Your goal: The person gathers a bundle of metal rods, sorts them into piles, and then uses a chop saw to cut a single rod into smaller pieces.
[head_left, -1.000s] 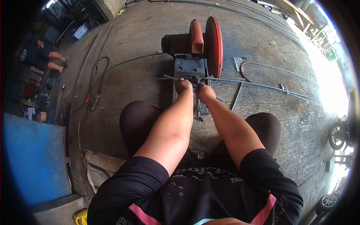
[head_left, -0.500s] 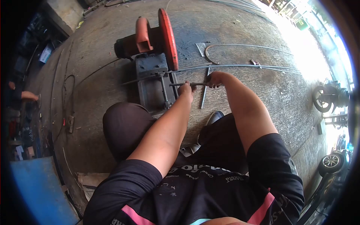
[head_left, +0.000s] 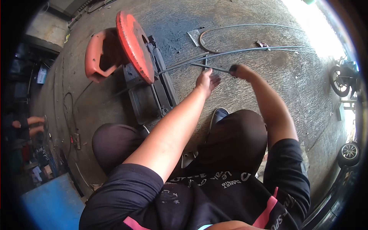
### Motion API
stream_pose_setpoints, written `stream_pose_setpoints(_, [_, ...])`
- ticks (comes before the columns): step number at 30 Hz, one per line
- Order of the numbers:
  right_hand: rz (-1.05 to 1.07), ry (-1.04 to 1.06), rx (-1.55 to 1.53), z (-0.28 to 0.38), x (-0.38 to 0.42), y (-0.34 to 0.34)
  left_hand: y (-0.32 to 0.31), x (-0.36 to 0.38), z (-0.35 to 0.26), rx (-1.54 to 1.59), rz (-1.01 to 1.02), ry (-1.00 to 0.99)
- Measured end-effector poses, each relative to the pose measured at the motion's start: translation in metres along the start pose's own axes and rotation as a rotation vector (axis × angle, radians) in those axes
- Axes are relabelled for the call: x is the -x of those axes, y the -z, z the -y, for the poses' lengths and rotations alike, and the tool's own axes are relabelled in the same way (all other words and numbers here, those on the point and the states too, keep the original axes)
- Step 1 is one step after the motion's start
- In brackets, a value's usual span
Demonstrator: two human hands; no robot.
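Note:
My right hand [head_left: 238, 71] is closed around one end of a short steel rod [head_left: 215, 68], held just above the concrete floor. The other end of the rod lies at the fingertips of my left hand [head_left: 207, 81], whose fingers are spread with nothing gripped. To the left stands a chop saw [head_left: 134, 73] with a red blade guard and a dark base with a vise. Long thin steel rods [head_left: 245, 51] run from the saw's vise across the floor to the right, just beyond both hands.
A curved rod [head_left: 214, 31] and a small metal scrap [head_left: 193, 35] lie on the floor beyond the hands. A cable [head_left: 69, 111] trails at left. Another person [head_left: 27, 124] sits at the far left. Wheels [head_left: 347, 151] stand at the right edge.
The view has swung right and closer. My left hand has let go of the short rod and opened. My right hand has carried the rod right, away from the saw.

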State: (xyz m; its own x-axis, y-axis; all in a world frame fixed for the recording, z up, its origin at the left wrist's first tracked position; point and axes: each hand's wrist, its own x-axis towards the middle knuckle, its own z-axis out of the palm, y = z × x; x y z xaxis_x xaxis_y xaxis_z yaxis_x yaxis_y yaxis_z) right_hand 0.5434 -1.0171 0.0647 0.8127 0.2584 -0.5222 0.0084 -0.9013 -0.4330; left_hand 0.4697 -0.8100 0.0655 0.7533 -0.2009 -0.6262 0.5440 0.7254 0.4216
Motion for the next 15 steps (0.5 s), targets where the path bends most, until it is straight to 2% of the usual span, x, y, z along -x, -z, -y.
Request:
stream_pose_setpoints(1, [-0.075,-0.137,-0.164,0.002,0.016,-0.017,0.009,0.003,0.003,-0.134,-0.001,-0.013])
stream_pose_setpoints(2, [-0.054,-0.151,-0.321,-0.017,0.01,-0.042,0.019,0.003,0.005,-0.264,-0.005,-0.024])
stream_pose_setpoints(3, [-0.074,-0.272,-0.485,-0.037,0.001,-0.072,0.032,0.001,0.007,-0.358,0.022,0.002])
stream_pose_setpoints(4, [-0.031,-0.417,-0.56,-0.061,-0.015,-0.1,0.042,0.004,0.008,-0.355,0.006,0.01])
stream_pose_setpoints(6, [-0.104,-0.547,-0.683,-0.073,-0.02,-0.131,0.056,0.013,0.007,-0.472,-0.002,0.028])
stream_pose_setpoints(7, [-0.092,-0.548,-0.687,-0.09,-0.038,-0.15,0.06,0.019,0.004,-0.54,-0.03,0.034])
stream_pose_setpoints(9, [-0.138,-0.606,-0.471,-0.125,-0.077,-0.187,0.08,0.018,0.004,-0.587,-0.081,0.053])
stream_pose_setpoints(10, [-0.13,-0.607,-0.479,-0.109,-0.071,-0.181,0.088,0.019,0.004,-0.632,-0.12,0.067])
stream_pose_setpoints(12, [-0.427,-0.721,-0.177,-0.062,-0.055,-0.153,0.1,0.02,0.003,-0.688,-0.162,0.085])
stream_pose_setpoints(13, [-0.416,-0.794,-0.232,-0.01,-0.029,-0.118,0.105,0.02,0.003,-0.7,-0.183,0.097])
stream_pose_setpoints(14, [-0.475,-0.727,-0.199,-0.007,-0.04,-0.126,0.108,0.021,0.001,-0.709,-0.203,0.108])
stream_pose_setpoints(15, [-0.409,-0.6,-0.277,-0.004,-0.054,-0.137,0.108,0.023,-0.002,-0.701,-0.194,0.122])
